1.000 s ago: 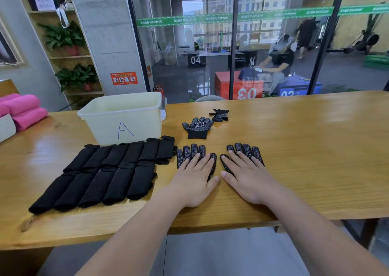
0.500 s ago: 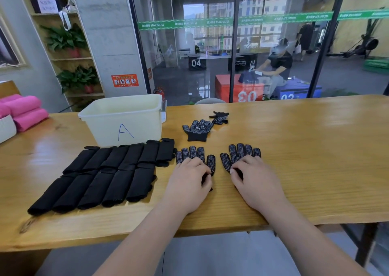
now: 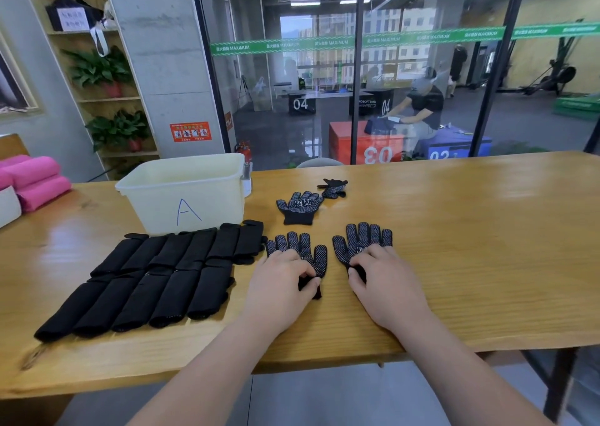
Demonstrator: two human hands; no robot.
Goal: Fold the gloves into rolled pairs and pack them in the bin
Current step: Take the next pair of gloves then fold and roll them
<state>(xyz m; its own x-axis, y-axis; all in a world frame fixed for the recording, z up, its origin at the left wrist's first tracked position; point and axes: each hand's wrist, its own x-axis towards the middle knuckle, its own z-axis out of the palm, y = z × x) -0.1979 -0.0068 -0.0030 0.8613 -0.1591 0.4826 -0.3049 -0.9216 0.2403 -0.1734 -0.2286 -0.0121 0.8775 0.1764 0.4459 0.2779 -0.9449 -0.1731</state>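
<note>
Head view, nearest first: two bare forearms reaching over the near edge of one long wooden table (image 3: 470, 263), glossy and streaked with grain. Left hand (image 3: 282, 283) with fingers curled, thumb and fingertips pinching the bunched black cuff of the left dotted glove (image 3: 297, 247). Right hand (image 3: 386, 279) curled the same way, nipping the cuff of the right dotted glove (image 3: 360, 240). Two gloves under the hands, side by side but apart, of black knit studded with small pale grip dots, fingers spread and pointing away. Just beside the left one, rolled pairs (image 3: 168, 273): eleven by count, five in the near row and six in the far row, plain soft black tubes packed shoulder to shoulder on a slant. Farther out, one flat glove (image 3: 300, 206), dotted too, with a white printed patch, and just beyond it one crumpled glove (image 3: 332, 188), folded on itself. Behind the rolls, one bin (image 3: 156, 205): rectangular, whitish translucent plastic, rounded rim, a blue letter A drawn by hand on the front wall, inside hidden from this angle. At the far left end of the table, pink rolls (image 3: 39, 179), soft cloth cylinders, at least two, stacked.
</note>
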